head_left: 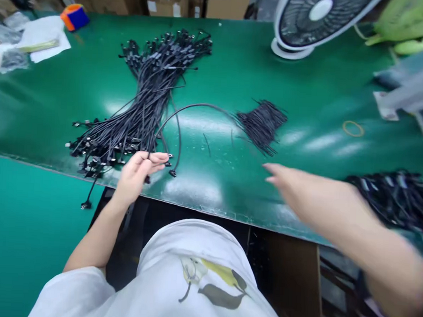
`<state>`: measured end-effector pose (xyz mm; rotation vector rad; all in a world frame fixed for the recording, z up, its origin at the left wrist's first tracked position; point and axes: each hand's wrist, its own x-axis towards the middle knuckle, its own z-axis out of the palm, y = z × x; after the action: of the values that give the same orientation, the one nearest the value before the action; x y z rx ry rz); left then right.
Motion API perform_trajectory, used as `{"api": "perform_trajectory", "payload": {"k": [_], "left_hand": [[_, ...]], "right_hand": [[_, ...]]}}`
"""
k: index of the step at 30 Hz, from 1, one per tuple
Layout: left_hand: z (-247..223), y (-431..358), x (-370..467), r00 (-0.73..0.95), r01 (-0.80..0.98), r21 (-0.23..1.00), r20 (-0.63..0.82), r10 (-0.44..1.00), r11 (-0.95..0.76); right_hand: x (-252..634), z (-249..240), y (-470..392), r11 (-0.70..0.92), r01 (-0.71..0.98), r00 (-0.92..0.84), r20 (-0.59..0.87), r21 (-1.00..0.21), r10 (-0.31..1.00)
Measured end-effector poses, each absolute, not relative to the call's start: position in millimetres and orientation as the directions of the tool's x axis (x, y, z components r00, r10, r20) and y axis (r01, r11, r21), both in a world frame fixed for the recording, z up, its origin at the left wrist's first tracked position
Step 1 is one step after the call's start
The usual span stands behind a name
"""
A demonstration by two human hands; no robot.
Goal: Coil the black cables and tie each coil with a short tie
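Note:
My left hand [136, 171] is closed, thumb against fingers, on a thin black cable [195, 105] at the front of the table. That cable arches up and to the right, towards a stack of short black ties [263, 125]. Small connectors stick out by the fingertips. Just behind and left of this hand spreads a large heap of black cables [149, 93] with connectors at both ends. My right hand [284, 181] hovers over the green table, in front of the stack of ties and apart from it. It is smeared by motion, and its fingers cannot be made out clearly.
On the green table [317, 88] stand a white fan [318, 10] at the back and another dark cable pile [397, 192] at the right. A rubber band [353, 128] lies nearby. Papers [44, 36] and an orange-and-blue roll [74, 17] are at back left. Cardboard boxes [226, 5] stand behind.

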<state>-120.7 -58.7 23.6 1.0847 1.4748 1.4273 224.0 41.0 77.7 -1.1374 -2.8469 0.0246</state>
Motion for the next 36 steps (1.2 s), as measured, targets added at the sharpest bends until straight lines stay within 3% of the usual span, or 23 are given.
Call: {"api": "perform_trajectory", "payload": {"k": [3,6,8,10,14,18,22,25,27,30,32,36], "left_hand": [[14.6,-47.8,-74.4,0.058,0.438,0.871,0.218,0.974,-0.221],[10.9,-44.5,-51.7,0.313,0.464,0.844,0.126,0.941,-0.267],[10.5,-44.8,-53.1,0.31,0.345,0.935,-0.03,0.95,-0.083],[10.8,-46.0,-62.4,0.282,0.1,0.988,-0.145,0.948,0.122],[14.4,-47.6,-85.9,0.297,-0.293,0.892,-0.257,0.92,0.344],[26.3,-45.4,-108.2,0.096,-0.618,0.74,-0.266,0.959,0.266],[39.1,-40.3,-118.9,-0.114,-0.748,0.653,-0.3,0.947,0.117],[37.1,-31.6,-108.1,-0.133,-0.643,0.753,-0.294,0.946,0.144],[29.1,-24.4,-93.1,-0.142,-0.524,0.841,-0.24,0.96,0.133],[14.5,-18.3,-66.8,-0.145,-0.352,0.933,-0.137,0.98,0.078],[8.1,-20.3,-51.7,-0.091,-0.232,0.97,-0.102,0.991,0.078],[8.8,-33.0,-36.0,0.114,0.053,0.996,-0.072,0.991,0.067]], "right_hand": [[187.3,65.2,11.2,0.821,0.54,-0.842,-0.105,-0.184,0.53],[163.6,68.4,16.4,0.806,0.54,-0.832,-0.005,-0.241,0.555],[168.1,70.8,32.6,0.77,0.595,-0.781,0.06,-0.231,0.621],[184.3,67.0,51.3,0.748,0.608,-0.76,0.078,-0.266,0.645],[223.0,41.8,80.8,0.714,0.543,-0.764,0.092,-0.443,0.638],[250.3,15.3,89.4,0.652,0.529,-0.743,0.076,-0.543,0.665],[258.5,3.9,76.6,0.669,0.588,-0.688,0.154,-0.455,0.709],[244.3,8.0,51.4,0.761,0.601,-0.74,0.19,-0.244,0.645],[227.0,16.2,30.7,0.846,0.494,-0.848,0.103,-0.199,0.519],[198.3,33.0,8.5,0.897,0.311,-0.948,-0.034,-0.314,0.316],[182.9,43.9,6.4,0.891,0.258,-0.964,-0.035,-0.372,0.265],[167.8,52.3,29.2,0.799,0.27,-0.889,0.179,-0.537,0.421]]}}
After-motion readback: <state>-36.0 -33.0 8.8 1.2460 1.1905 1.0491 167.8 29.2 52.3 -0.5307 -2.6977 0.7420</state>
